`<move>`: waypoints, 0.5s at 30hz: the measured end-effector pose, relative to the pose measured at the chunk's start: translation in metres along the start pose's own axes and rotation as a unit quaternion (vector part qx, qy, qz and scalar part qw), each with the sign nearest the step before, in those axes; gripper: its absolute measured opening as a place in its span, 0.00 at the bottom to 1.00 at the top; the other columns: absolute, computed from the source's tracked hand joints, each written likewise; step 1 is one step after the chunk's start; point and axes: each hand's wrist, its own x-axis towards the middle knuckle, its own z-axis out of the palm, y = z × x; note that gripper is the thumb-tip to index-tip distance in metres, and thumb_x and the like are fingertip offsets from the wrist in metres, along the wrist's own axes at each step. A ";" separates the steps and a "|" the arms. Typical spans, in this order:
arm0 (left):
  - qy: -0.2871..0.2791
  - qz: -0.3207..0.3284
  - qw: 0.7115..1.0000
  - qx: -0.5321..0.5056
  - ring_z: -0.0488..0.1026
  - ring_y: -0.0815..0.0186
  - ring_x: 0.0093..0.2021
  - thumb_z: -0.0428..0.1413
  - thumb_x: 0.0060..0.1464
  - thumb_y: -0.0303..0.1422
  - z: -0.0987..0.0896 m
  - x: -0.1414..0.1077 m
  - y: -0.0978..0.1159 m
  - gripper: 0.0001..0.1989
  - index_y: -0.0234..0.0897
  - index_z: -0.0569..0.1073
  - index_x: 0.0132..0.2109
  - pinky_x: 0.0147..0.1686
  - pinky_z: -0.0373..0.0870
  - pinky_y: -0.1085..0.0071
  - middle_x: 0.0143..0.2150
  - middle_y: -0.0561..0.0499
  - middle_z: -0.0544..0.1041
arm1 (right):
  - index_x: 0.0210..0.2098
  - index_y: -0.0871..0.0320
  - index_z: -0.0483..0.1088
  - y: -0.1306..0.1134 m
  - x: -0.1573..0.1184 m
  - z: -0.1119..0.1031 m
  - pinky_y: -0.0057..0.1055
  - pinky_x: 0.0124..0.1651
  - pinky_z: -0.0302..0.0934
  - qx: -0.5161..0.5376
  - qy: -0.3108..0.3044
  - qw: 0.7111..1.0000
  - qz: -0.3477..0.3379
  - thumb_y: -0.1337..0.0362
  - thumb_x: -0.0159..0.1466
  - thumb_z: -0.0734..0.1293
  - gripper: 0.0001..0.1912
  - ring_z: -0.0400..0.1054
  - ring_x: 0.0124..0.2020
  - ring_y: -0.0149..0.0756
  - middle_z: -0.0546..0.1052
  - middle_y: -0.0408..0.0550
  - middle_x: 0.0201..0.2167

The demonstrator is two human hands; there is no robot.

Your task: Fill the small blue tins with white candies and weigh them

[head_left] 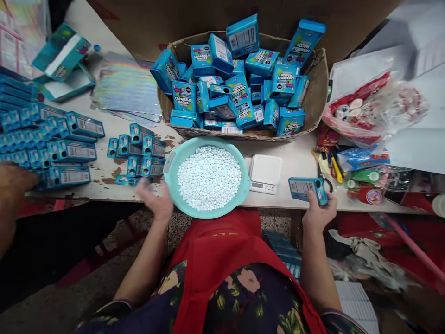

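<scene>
In my right hand (319, 211) is a small blue candy box (301, 189), gripped at its right end above the table's front edge. My left hand (158, 199), slightly smeared by motion, has its fingers apart and holds nothing. It is beside the left rim of a turquoise bowl (246, 183) filled with small white candies (210, 178). Just beyond its fingers stand several blue boxes (151, 164) in a loose group, with round holes in their ends. Between the bowl and my right hand sits a white digital scale (266, 169).
A cut-down cardboard carton (321, 88) full of blue candy boxes stands behind the bowl. Another person's hand (17, 181) touches stacked boxes (74, 150) at the left. Shiny sheets (127, 86) lie behind them. Plastic bags (378, 109) and yellow-handled scissors (336, 169) crowd the right.
</scene>
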 end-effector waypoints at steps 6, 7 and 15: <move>-0.407 0.381 0.829 0.053 0.56 0.50 0.65 0.52 0.58 0.40 0.083 -0.027 0.104 0.24 0.39 0.65 0.60 0.63 0.52 0.50 0.64 0.41 0.63 | 0.41 0.59 0.72 -0.056 -0.042 0.010 0.34 0.42 0.66 0.023 -0.172 0.984 -0.028 0.53 0.49 0.75 0.25 0.69 0.35 0.35 0.73 0.44 0.35; -0.426 0.407 0.804 0.079 0.54 0.48 0.66 0.51 0.58 0.39 0.093 -0.027 0.112 0.23 0.39 0.66 0.59 0.63 0.52 0.49 0.65 0.40 0.62 | 0.41 0.59 0.72 -0.061 -0.049 0.013 0.34 0.42 0.66 0.029 -0.188 0.981 -0.031 0.54 0.49 0.75 0.24 0.69 0.35 0.35 0.73 0.44 0.35; -0.384 0.290 0.849 0.216 0.68 0.48 0.50 0.47 0.59 0.32 0.123 0.004 0.107 0.16 0.36 0.74 0.50 0.43 0.67 0.56 0.49 0.37 0.72 | 0.40 0.57 0.72 -0.084 -0.084 0.031 0.34 0.42 0.66 0.080 -0.251 0.964 0.019 0.55 0.49 0.76 0.22 0.70 0.36 0.35 0.74 0.44 0.36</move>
